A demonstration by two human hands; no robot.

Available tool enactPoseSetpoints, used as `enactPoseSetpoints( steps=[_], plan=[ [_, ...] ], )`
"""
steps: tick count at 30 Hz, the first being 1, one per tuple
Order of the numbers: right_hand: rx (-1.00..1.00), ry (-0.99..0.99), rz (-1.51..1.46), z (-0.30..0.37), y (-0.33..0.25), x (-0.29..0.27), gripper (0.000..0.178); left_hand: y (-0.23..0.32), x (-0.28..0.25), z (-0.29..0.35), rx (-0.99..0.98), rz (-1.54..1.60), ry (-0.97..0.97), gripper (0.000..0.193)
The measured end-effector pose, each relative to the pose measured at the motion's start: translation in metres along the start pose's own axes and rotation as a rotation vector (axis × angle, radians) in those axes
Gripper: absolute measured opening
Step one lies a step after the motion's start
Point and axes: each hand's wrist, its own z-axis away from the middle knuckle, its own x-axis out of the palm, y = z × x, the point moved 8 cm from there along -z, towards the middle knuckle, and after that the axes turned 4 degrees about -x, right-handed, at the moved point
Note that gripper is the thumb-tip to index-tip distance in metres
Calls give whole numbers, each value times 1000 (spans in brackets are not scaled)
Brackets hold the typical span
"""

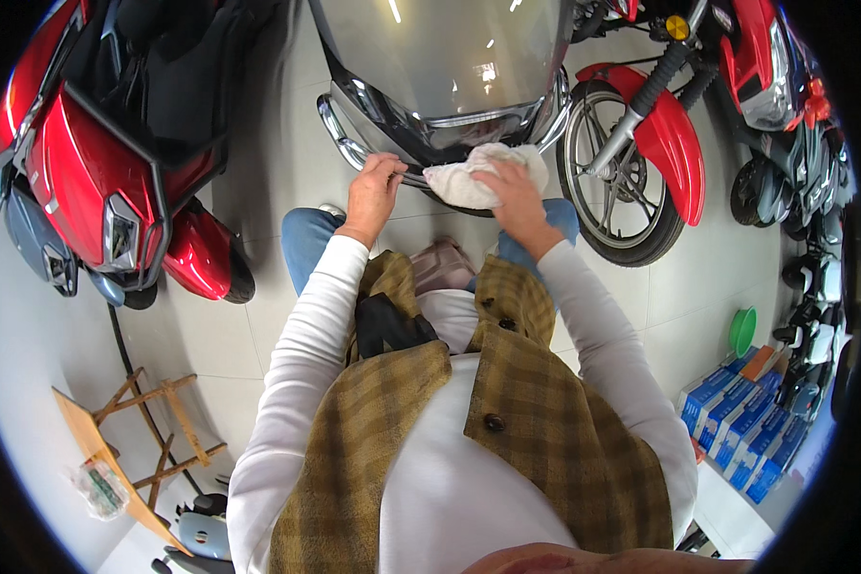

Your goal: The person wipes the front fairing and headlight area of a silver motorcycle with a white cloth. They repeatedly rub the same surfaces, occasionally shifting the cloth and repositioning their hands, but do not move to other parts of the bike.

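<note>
In front of me stands a scooter (440,57) with a glossy champagne-grey body and a dark lower edge. A curved chrome guard bar (340,132) runs round its lower end. My left hand (375,194) has its fingers curled on the bar, left of the scooter's middle. Under my right hand (515,196) is a bunched white cloth (469,182), gripped and pressed against the lower right of the scooter. The cloth hides the part of the bar behind it.
A red scooter (91,182) stands at the left. Close on my right is a motorcycle's front wheel (622,172) with a red mudguard (668,153). Blue-and-white boxes (737,426), a green basin (741,332) and a wooden folding table (115,469) lie farther out.
</note>
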Motion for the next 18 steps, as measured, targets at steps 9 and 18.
enactPoseSetpoints(
  steps=[9,18],
  plan=[
    [-107,-62,5,-44,-78,61,33,8,-11,16,-83,137,66,42],
    [11,-39,-254,-95,-112,75,58,-16,-43,64,-470,187,264,67]
  ],
)
